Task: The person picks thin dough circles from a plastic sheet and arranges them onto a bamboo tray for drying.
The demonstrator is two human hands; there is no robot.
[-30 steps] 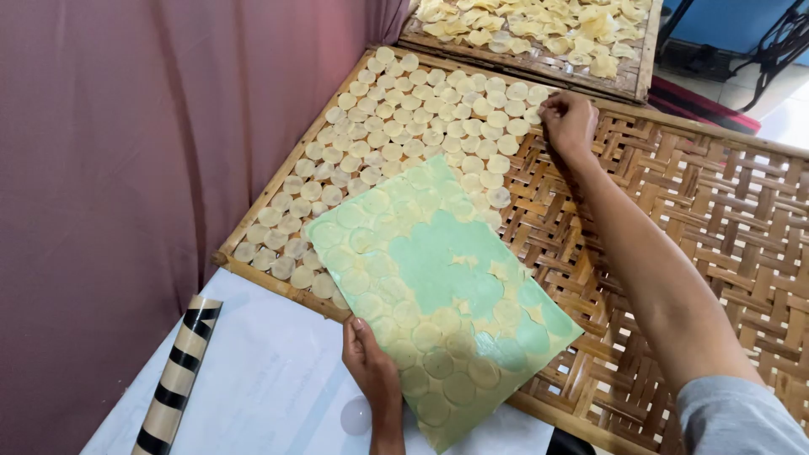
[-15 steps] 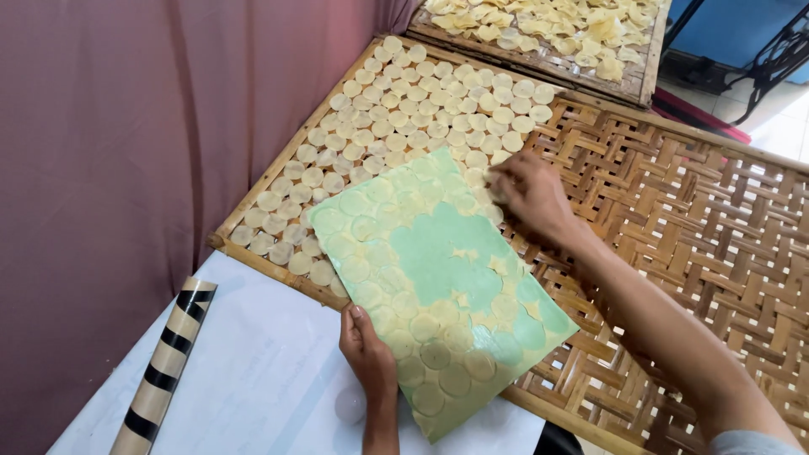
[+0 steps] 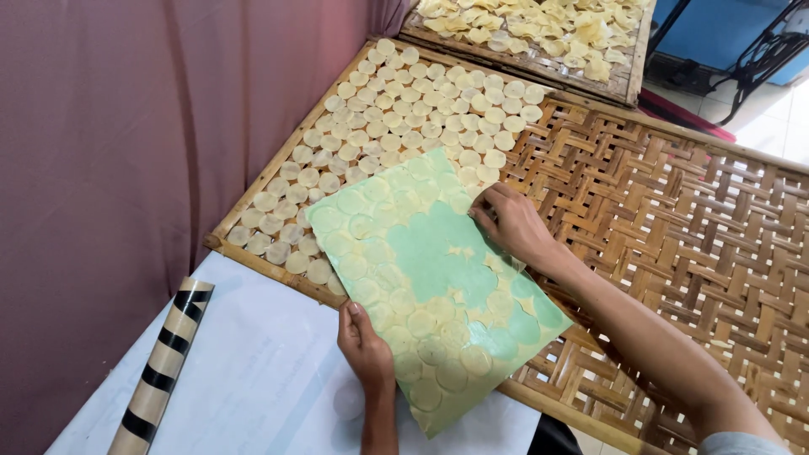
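Note:
A green sheet (image 3: 438, 261) covered with thin pale round discs lies tilted over the near edge of a woven bamboo tray (image 3: 674, 219). My left hand (image 3: 364, 345) grips the sheet's near left edge. My right hand (image 3: 510, 223) rests on the sheet's far right side, fingertips on a disc there. Rows of the same pale discs (image 3: 404, 126) cover the tray's left part, beyond the sheet.
A second tray (image 3: 548, 38) with curled yellowish chips stands at the back. A maroon curtain (image 3: 126, 126) hangs along the left. A white surface (image 3: 253, 379) lies below the tray, with a black-striped cardboard tube (image 3: 164, 362) on it. The tray's right part is bare weave.
My right hand has drawn back from the far discs on the tray to the green sheet's right side. My left hand has stayed on the sheet's edge.

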